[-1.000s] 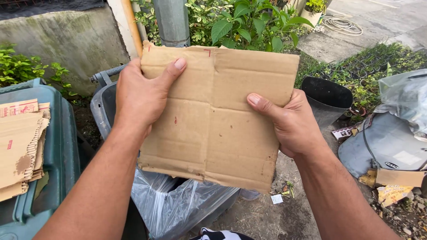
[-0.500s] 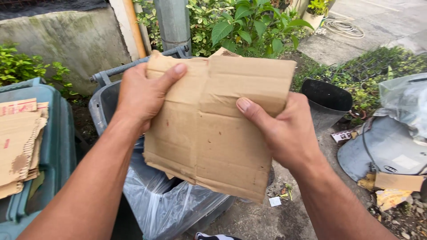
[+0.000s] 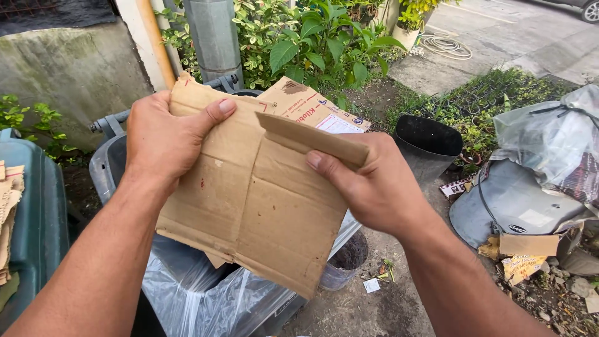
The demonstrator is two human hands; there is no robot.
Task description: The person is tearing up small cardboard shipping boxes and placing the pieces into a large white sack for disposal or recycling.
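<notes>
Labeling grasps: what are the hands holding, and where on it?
Both hold one cardboard sheet: left hand grips its upper left edge, right hand its folded-over upper right edge.

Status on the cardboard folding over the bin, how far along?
Done: a stack of cardboard pieces already lies on the green bin. In hand: left hand and right hand grip one brown cardboard sheet, its right edge bent over, above the grey bin lined with a clear bag. Left: the sheet is only partly folded and not in either bin.
</notes>
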